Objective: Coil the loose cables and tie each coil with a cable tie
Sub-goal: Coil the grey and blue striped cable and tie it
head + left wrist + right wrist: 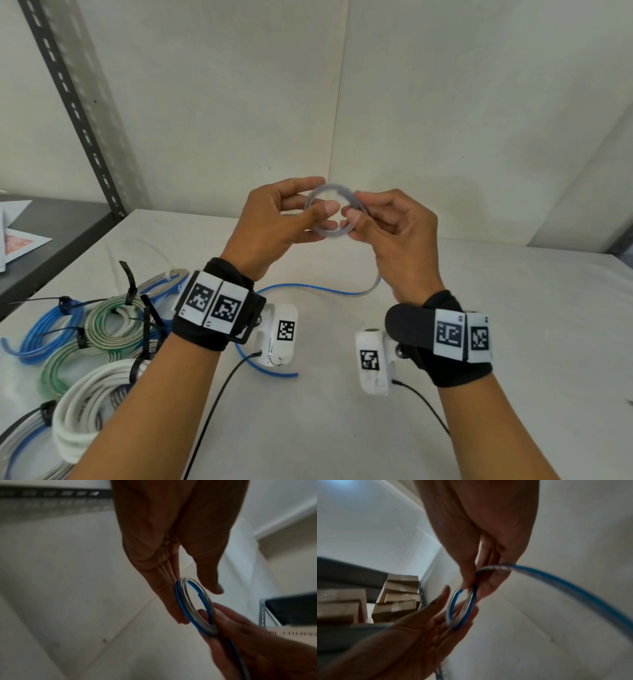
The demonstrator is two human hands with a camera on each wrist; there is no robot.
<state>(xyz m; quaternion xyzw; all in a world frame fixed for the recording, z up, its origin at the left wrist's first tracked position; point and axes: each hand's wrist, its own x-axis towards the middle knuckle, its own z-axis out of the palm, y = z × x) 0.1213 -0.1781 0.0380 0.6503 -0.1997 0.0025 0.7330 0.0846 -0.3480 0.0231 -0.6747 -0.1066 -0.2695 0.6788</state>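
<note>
Small blue-and-white cable coil [334, 187]: raised between both hands, clear of the table [531, 342]. At the right hand [397, 233]: thumb and curled fingers pinching the coil's right rim. At the left hand [274, 219]: fingers nearly straight, cradling the coil's left side; thumb just beside it, contact unclear. Its loose tail [308, 286]: trailing from the right hand, lying below both wrists. Other tied coils [106, 322]: left of the left forearm.

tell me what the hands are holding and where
A small blue-and-clear cable coil. The right hand pinches its right rim, where the loose tail leaves; the left hand supports its left rim on straight fingers.
</note>
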